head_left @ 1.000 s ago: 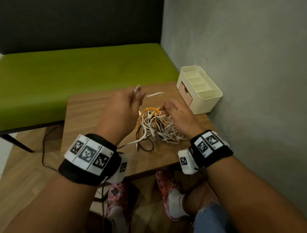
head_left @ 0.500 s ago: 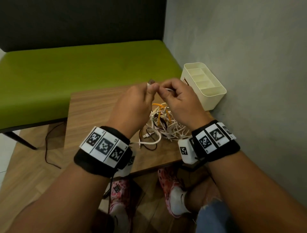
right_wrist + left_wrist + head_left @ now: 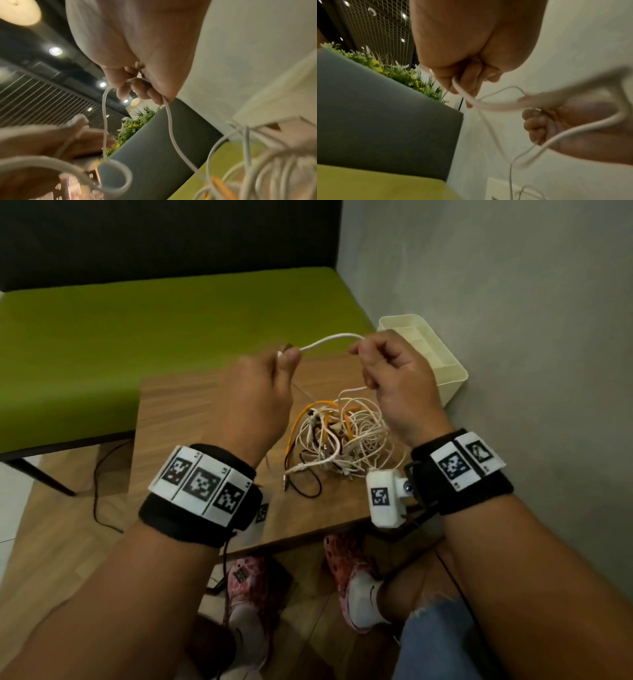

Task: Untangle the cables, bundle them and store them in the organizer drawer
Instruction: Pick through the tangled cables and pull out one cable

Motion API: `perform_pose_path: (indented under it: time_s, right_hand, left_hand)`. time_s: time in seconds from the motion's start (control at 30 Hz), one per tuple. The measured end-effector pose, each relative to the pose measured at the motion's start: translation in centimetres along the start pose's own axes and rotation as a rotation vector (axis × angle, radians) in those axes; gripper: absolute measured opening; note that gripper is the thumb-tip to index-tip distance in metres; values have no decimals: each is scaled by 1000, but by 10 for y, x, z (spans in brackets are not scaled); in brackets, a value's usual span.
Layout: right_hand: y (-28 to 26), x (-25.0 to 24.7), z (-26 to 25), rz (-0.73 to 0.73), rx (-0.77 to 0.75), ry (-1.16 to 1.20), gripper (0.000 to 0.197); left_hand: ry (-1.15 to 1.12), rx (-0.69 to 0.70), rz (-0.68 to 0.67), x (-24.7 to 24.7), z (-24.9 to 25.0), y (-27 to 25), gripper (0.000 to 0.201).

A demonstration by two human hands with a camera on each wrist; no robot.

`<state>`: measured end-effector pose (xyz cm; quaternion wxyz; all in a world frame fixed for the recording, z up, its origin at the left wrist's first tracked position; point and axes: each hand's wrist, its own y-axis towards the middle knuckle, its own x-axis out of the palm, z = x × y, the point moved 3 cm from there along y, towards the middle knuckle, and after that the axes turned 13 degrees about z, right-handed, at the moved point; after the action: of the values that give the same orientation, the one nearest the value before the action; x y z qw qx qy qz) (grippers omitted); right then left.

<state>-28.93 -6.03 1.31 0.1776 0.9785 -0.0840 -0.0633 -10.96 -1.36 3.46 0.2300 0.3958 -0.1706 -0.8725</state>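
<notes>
A tangle of white, orange and dark cables [image 3: 337, 440] lies on the small wooden table [image 3: 178, 412]. Above it both hands hold one white cable [image 3: 330, 339] stretched between them. My left hand [image 3: 286, 356] pinches its end; in the left wrist view the left hand [image 3: 465, 83] has curled fingers round the white cable [image 3: 462, 93]. My right hand [image 3: 368, 354] grips the cable farther along, and from there it drops into the tangle. The right wrist view shows the right hand [image 3: 137, 86] curled round the white cable [image 3: 169, 117]. The cream organizer [image 3: 448, 368] stands at the table's back right.
A green bench [image 3: 154, 337] runs behind the table, with a dark backrest above it. A grey wall [image 3: 513, 337] closes off the right side, right beside the organizer. Pink shoes [image 3: 349, 573] and a thin black floor wire [image 3: 97, 474] show below the table.
The hands met above the tangle half a second ago and have since moved apart, drawing a length of the white cable out between them. The cable has lifted higher off the pile.
</notes>
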Motion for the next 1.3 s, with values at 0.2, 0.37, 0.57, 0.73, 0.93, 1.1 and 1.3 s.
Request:
perform_pose_path:
  time_s: [0.2, 0.37, 0.57, 0.73, 0.93, 1.1, 1.3]
  right_hand:
    - [-14, 16, -2, -143, -179, -262, 16]
    - [-17, 8, -5, -124, -151, -178, 11]
    - [-26, 9, 18, -243, -18, -308, 34]
    - [-11, 9, 0, -52, -75, -165, 16]
    - [-5, 14, -7, -108, -248, -301, 23]
    - [-12, 13, -6, -142, -275, -355, 17]
    - [-21, 4, -23, -141, -206, -204, 7]
  left_hand:
    - [-77, 176, -33, -2, 17, 1, 37]
    - [-184, 118, -160, 14, -2, -13, 35]
    - [-570, -27, -31, -6, 0, -2, 35]
    - [-54, -19, -119, -7, -9, -4, 34]
    - [25, 220, 226, -26, 10, -7, 42]
    - [-89, 347, 205, -12, 19, -6, 41]
    - [-44, 229, 5, 10, -1, -4, 34]
